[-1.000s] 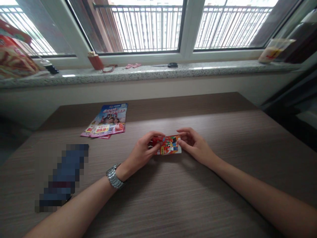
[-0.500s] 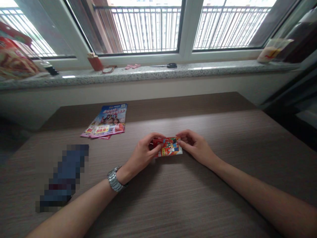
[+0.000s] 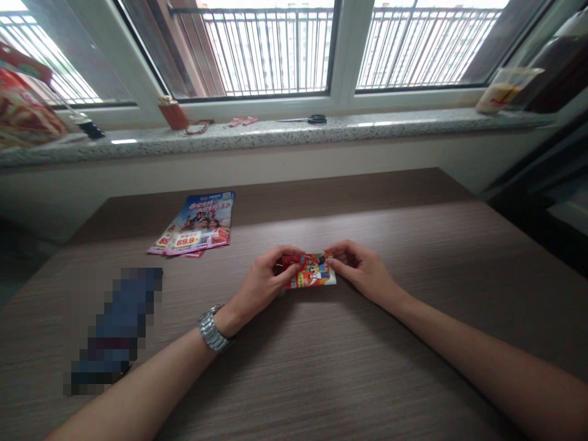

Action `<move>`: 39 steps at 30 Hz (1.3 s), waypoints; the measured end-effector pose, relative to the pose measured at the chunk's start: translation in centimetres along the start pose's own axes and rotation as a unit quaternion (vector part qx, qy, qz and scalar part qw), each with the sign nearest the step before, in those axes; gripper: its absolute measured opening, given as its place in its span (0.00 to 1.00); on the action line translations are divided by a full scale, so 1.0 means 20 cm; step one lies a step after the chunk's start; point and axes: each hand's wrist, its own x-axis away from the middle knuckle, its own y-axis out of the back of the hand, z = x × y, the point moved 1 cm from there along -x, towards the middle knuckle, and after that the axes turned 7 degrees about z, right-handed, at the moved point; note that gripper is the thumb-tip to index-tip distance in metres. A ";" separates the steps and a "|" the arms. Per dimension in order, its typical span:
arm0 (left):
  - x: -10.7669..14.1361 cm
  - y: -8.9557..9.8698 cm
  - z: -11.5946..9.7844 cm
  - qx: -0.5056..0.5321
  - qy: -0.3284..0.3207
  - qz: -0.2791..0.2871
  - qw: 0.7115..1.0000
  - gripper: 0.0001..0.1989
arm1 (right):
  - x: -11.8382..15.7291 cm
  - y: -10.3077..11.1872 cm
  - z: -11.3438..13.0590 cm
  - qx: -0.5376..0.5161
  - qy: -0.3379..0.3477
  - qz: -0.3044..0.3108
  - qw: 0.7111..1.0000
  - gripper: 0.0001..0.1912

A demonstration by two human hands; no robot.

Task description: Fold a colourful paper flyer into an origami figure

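A small folded flyer [image 3: 316,277], red with colourful printed figures and a white corner, lies low over the table in front of me. My left hand [image 3: 269,274] pinches its left side, thumb on top and fingers curled behind the far edge. At its upper right corner my right hand [image 3: 358,264] pinches it between thumb and fingertips. The fingers of both hands partly cover the print. To the far left of the hands is a stack of printed flyers [image 3: 202,220], blue on top and pink below.
The brown wooden table [image 3: 413,355] reaches toward a granite windowsill [image 3: 367,130]. A blurred-out dark blue object [image 3: 119,324] lies left of my forearm. Along the sill are scissors [image 3: 312,119], a red container [image 3: 173,114], a plastic cup [image 3: 505,92] and a red food bag [image 3: 25,110].
The view has shifted very slightly. Both hands keep their hold on the folded flyer, with almost no visible movement.
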 end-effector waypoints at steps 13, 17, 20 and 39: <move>0.00 0.00 0.00 -0.002 0.007 0.004 1.000 0.14 | 0.00 0.00 0.00 -0.008 -0.009 -0.001 1.000 0.11; 0.00 0.00 0.01 0.002 0.005 0.006 1.000 0.15 | 0.00 0.00 0.00 0.002 -0.005 -0.002 1.000 0.11; 0.00 0.00 0.00 0.000 0.004 0.000 1.000 0.14 | 0.00 0.00 0.01 0.007 0.003 -0.004 1.000 0.10; 0.00 0.00 -0.01 -0.018 0.003 -0.005 1.000 0.12 | 0.00 0.00 0.01 0.003 0.004 -0.006 1.000 0.08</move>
